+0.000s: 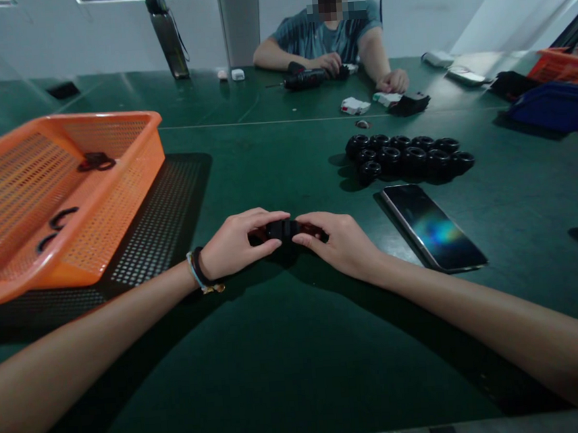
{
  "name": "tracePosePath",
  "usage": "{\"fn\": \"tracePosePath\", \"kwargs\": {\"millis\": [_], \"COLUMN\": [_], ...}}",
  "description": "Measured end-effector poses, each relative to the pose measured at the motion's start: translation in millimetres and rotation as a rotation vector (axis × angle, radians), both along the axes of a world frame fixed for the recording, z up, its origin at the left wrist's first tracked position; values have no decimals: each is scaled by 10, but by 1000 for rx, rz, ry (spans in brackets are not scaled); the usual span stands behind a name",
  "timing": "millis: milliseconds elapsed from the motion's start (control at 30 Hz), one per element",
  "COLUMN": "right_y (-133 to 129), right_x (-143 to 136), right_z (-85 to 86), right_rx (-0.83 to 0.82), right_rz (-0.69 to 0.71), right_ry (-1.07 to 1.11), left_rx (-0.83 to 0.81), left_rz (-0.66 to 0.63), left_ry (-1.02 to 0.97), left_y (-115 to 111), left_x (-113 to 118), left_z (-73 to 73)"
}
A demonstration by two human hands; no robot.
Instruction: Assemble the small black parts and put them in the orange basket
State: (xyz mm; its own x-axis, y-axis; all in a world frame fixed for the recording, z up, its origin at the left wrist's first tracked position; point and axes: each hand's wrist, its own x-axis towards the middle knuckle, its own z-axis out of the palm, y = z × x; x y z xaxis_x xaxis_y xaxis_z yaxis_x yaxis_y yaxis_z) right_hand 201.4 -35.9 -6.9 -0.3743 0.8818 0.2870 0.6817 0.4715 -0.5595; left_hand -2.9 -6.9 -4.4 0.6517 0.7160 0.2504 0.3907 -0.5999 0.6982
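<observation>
A small black part (283, 230) is held between both hands over the middle of the green table (259, 350). My left hand (236, 243) grips its left side, thumb below and fingers above. On the right side, my right hand (339, 239) pinches the same part with thumb and fingers. Its exact shape is partly hidden by the fingers. Several black rounded parts with holes (413, 158) stand grouped together beyond my right hand. Left of my hands, an orange basket (133, 188) holds a few black ring-like pieces (96, 161).
A phone (433, 226) lies right of my right hand. Across the table a person (329, 39) sits with a hand at a black power tool (304, 79). A bottle (167, 37) stands at the back left, a blue bin (553, 107) at the back right.
</observation>
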Motion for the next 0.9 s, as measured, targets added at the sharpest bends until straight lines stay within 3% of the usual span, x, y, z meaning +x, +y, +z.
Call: {"fn": "tracePosePath", "kwargs": {"millis": [900], "right_y": [-14], "right_x": [16], "right_z": [-40], "right_rx": [31], "right_rz": [26], "right_ry": [120], "left_rx": [-53], "left_rz": [1], "left_ry": [-36], "left_y": [10], "left_x": [-5], "left_z": [-23]}}
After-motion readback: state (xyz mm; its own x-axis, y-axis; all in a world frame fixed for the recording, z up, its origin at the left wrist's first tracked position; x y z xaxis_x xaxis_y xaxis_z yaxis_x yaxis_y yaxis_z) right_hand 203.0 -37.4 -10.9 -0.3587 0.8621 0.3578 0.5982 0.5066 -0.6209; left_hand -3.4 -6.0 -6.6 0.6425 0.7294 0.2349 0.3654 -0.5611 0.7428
